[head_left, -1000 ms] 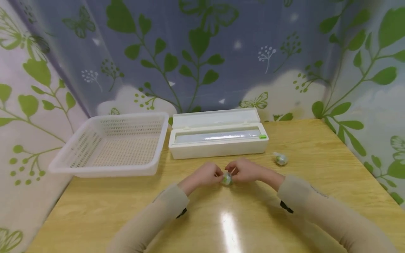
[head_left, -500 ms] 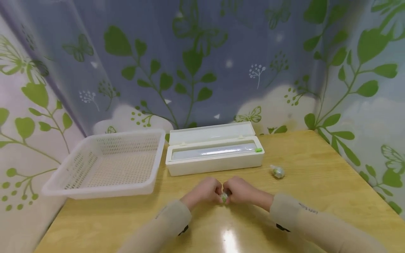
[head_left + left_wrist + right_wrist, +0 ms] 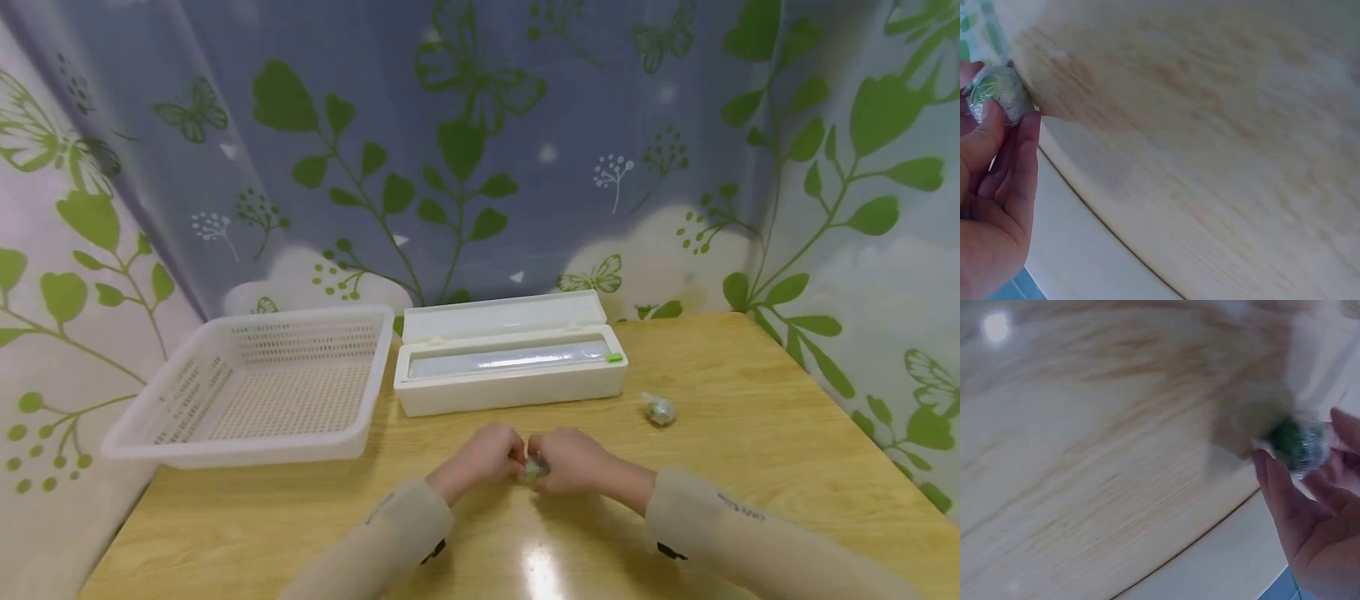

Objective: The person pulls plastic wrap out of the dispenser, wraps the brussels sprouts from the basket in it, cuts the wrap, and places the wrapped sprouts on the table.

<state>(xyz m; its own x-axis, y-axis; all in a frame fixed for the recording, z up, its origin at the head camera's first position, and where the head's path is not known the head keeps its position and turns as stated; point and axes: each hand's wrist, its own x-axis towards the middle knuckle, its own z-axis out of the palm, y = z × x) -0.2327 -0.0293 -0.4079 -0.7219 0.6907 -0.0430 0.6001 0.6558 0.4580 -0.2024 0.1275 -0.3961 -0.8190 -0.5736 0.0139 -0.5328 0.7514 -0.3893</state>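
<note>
Both hands meet over the table around a small round thing wrapped in clear plastic film (image 3: 534,470), green and whitish under the wrap. My left hand (image 3: 489,452) pinches it from the left; in the left wrist view the thumb presses on the film-wrapped ball (image 3: 1004,94) with fingers behind it. From the other side my right hand (image 3: 573,462) holds the same ball (image 3: 1300,447) between thumb and fingers, its green patch showing in the right wrist view. A second film-wrapped ball (image 3: 659,409), with a twisted tail of film, lies on the table to the right.
Behind the hands stands a long white cling film box (image 3: 510,394), lid raised, a roll inside and a green tab at its right end. At the left is a white plastic basket (image 3: 247,451). The wooden table (image 3: 757,467) meets a leaf-patterned curtain (image 3: 420,150) at the back.
The hands have drawn closer together over the wrapped ball, which their fingers now cover more. The head view has tilted up, so everything sits lower. Box, basket and second ball stay put.
</note>
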